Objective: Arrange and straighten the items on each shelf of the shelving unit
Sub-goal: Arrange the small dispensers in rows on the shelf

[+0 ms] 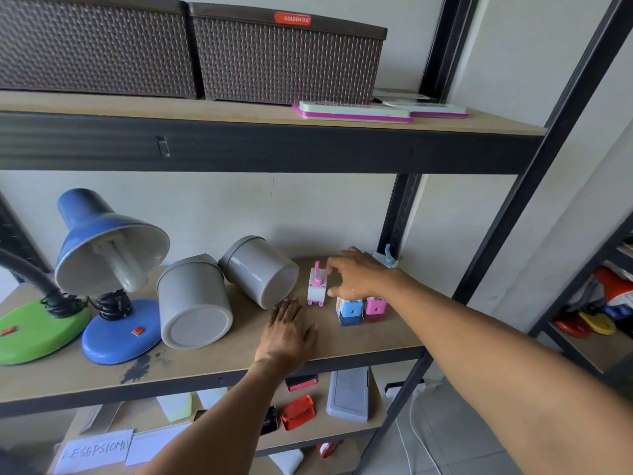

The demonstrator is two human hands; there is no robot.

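Head view: we work the middle shelf (359, 341), small items at its right end.
Right hand (356, 274): fingers curled beside white-pink sharpener (315, 286); contact unclear.
Left hand (286, 332): flat on shelf, fingers straight, holding nothing.
Risk: we judge a nudge topples the sharpener, or our wrist knocks blue sharpener (351, 311) over.
Risk two: tipped grey pot (262, 270) could roll.

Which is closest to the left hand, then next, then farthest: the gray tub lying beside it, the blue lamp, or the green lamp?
From the left hand:
1. Gray tub, just above the fingertips.
2. Blue lamp, farther left on the same shelf.
3. Green lamp, at the far left edge.
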